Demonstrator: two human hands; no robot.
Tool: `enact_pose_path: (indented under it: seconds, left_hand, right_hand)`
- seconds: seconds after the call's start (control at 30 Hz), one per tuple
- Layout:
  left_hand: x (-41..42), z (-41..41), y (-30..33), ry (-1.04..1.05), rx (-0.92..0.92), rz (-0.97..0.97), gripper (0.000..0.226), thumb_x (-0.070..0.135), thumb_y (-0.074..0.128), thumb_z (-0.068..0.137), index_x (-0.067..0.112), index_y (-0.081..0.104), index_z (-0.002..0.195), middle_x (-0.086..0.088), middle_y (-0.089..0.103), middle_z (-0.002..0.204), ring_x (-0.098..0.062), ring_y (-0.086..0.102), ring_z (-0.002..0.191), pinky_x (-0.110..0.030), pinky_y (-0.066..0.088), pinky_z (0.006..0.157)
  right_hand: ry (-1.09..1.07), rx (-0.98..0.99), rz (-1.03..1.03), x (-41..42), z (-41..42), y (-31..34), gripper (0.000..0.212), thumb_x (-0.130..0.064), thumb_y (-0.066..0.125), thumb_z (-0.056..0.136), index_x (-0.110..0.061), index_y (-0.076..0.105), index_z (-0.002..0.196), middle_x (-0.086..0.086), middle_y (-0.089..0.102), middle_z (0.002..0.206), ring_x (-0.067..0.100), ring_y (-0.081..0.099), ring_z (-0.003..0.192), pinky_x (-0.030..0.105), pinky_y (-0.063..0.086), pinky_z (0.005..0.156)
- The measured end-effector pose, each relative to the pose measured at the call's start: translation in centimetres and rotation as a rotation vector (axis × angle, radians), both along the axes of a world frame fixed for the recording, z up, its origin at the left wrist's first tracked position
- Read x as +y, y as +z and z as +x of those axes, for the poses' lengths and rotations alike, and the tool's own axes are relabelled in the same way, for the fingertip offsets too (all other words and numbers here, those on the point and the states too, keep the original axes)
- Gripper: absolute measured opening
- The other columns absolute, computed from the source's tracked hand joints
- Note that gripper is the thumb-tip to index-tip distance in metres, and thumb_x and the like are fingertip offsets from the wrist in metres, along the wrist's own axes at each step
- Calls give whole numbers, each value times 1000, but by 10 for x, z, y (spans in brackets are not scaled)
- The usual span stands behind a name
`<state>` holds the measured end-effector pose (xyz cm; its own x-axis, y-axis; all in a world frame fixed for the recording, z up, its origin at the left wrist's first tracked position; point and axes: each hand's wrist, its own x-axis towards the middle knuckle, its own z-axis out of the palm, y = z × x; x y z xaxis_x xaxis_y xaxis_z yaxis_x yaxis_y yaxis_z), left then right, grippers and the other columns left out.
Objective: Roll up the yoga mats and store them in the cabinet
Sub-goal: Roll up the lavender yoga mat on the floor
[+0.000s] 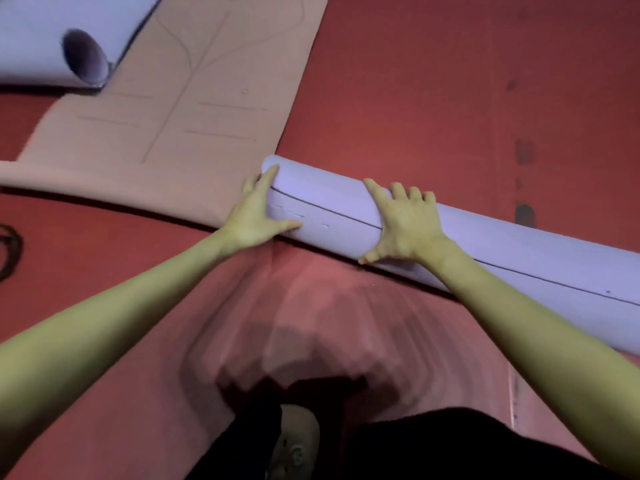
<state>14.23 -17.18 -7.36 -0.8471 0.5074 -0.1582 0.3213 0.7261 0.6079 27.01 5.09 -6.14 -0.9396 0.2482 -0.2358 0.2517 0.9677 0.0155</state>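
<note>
Nearest the head camera were a dark-clad knee and a pale shoe on the red floor, both forearms reaching forward to a rolled lilac yoga mat lying diagonally from centre to the right edge. Left hand cupped the roll's left end with fingers spread and lightly bent; right hand pressed flat on top, fingers extended, thumb splayed toward the body. No legible writing; a flat beige mat bore only thin guide lines, its near corner beside the roll's left end, a second lilac roll lay upper left, and bare floor stretched beyond to the right.
</note>
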Motion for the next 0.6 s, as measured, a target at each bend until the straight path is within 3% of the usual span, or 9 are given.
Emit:
enact_pose_path:
  seconds: [0.13, 0.27, 0.37, 0.5, 0.6]
  left_hand:
    - [-7, 3, 18, 68, -12, 107, 96, 24, 79, 78, 13, 20, 153, -7, 30, 155, -19, 30, 142, -24, 24, 113]
    - [-16, 3, 44, 92, 85, 316, 93, 44, 72, 74, 20, 25, 150, -5, 43, 146, -20, 45, 131, -35, 37, 110]
    - [-34, -2, 63, 234, 158, 453, 76, 46, 63, 82, 18, 33, 146, 0, 50, 140, -14, 48, 127, -29, 37, 107]
    - [-95, -13, 78, 280, 354, 434, 46, 29, 47, 93, 4, 53, 131, -6, 61, 125, -16, 55, 115, -25, 40, 98]
    - [-151, -25, 86, 357, 362, 505, 33, 19, 42, 96, 2, 62, 116, -1, 65, 108, -5, 55, 98, -20, 40, 86]
  right_hand:
    - [-25, 44, -6, -9, 10, 9, 135, -70, 81, 42, -33, 12, 152, 10, 43, 134, 35, 47, 113, 44, 34, 94]
    - [-54, 119, -32, -14, 10, 43, 136, -68, 83, 42, -33, 12, 153, 12, 39, 137, 38, 45, 114, 45, 33, 94]
    - [-28, 150, -51, -38, -1, 63, 137, -69, 83, 42, -33, 11, 153, 12, 40, 135, 37, 46, 110, 44, 33, 91]
    - [22, 138, -99, -92, -22, 79, 139, -70, 82, 40, -34, 10, 152, 12, 41, 131, 38, 47, 107, 46, 33, 92]
    - [70, 100, -141, -139, -42, 88, 140, -73, 81, 39, -35, 9, 152, 12, 41, 131, 39, 48, 109, 48, 34, 93]
